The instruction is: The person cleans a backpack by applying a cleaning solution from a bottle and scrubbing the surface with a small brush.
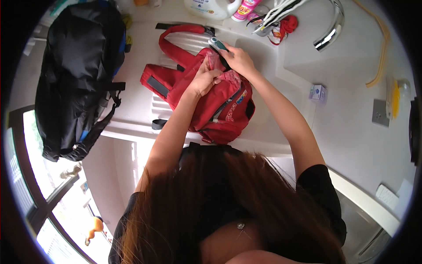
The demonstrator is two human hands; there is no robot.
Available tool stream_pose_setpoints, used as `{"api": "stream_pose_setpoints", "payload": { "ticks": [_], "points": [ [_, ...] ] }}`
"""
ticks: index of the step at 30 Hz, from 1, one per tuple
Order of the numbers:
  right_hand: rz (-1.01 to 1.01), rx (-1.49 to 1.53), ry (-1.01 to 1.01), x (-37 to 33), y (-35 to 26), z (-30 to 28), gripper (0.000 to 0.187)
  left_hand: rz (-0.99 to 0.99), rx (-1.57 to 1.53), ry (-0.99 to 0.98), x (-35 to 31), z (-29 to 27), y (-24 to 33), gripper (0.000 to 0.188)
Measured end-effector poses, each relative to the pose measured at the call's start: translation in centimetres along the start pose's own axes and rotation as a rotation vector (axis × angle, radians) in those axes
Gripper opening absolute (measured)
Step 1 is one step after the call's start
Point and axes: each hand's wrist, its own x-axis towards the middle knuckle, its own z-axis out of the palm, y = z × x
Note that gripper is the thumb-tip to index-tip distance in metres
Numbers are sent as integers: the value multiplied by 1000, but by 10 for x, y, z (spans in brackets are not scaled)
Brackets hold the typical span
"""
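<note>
A red backpack (228,123) lies on the ribbed washboard (156,104) of a white sink. Its straps spread toward the left, and its upper edge looks wet or soapy. My left hand (204,81) is closed on the fabric near that edge, holding it bunched. In my right hand (238,59) is a brush (216,43) with a teal and white handle, held against the far end of the backpack. The brush's bristles are mostly hidden by the hand and the cloth.
A large black bag (81,66) hangs or rests at the left. Along the back stand a white detergent bottle (210,8) and a pink bottle (244,9). A chrome faucet (333,34) curves over the right side, near a small purple-white box (317,93).
</note>
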Motion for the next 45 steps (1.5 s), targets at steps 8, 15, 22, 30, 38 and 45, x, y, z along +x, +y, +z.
{"api": "stream_pose_setpoints", "payload": {
  "ticks": [8, 15, 22, 30, 38, 45],
  "points": [
    [-17, 579, 231, -32, 16, 18, 56, 109, 259, 12, -7, -10, 0, 54],
    [-246, 275, 345, -71, 0, 27, 50, -372, 689, 164, 18, 7, 79, 60],
    [-136, 465, 509, -67, 33, 5, 52, 114, 412, 283, -21, -19, -7, 15],
    [-265, 36, 34, -107, -16, -37, 50, 128, 225, 234, -33, -13, -15, 14],
    [-71, 17, -21, -39, -13, 3, 42, 179, 302, 150, -30, -17, -20, 20],
    [-47, 356, 111, -12, 25, 6, 54, 101, 162, 146, -24, -1, -12, 20]
  ]
}}
